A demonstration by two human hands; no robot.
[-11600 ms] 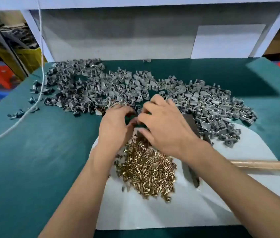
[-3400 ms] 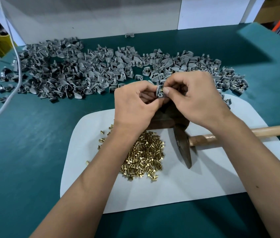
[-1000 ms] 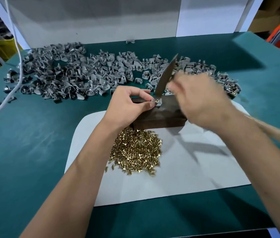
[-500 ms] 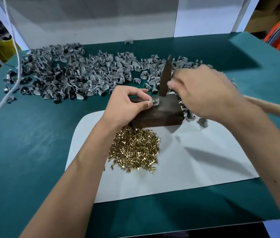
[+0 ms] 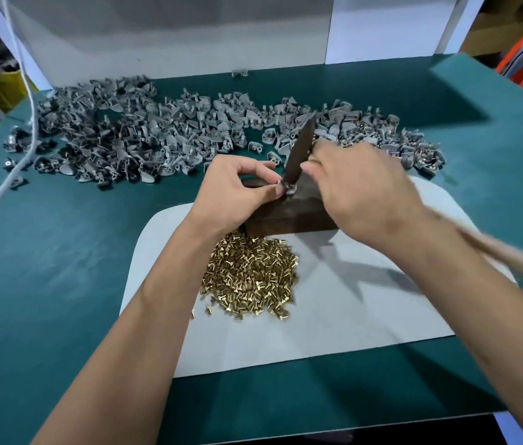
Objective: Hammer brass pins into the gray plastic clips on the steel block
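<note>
A dark steel block (image 5: 289, 216) stands on the white mat (image 5: 334, 316). My left hand (image 5: 234, 194) pinches a small gray clip (image 5: 288, 189) on the block's top edge. My right hand (image 5: 359, 194) grips a hammer; its dark head (image 5: 300, 149) points down onto the clip, and its wooden handle (image 5: 504, 255) runs out blurred to the right. A heap of brass pins (image 5: 250, 281) lies on the mat just in front of the block. I cannot see whether a pin sits in the clip.
A wide spread of loose gray clips (image 5: 164, 136) covers the green table (image 5: 45, 268) behind the block. A white cord (image 5: 25, 123) hangs over the left side. A white wall panel (image 5: 173, 36) closes the back.
The hammer head has come down onto the clip, from a slightly raised pose half a second ago. The left hand stays on the clip at the block.
</note>
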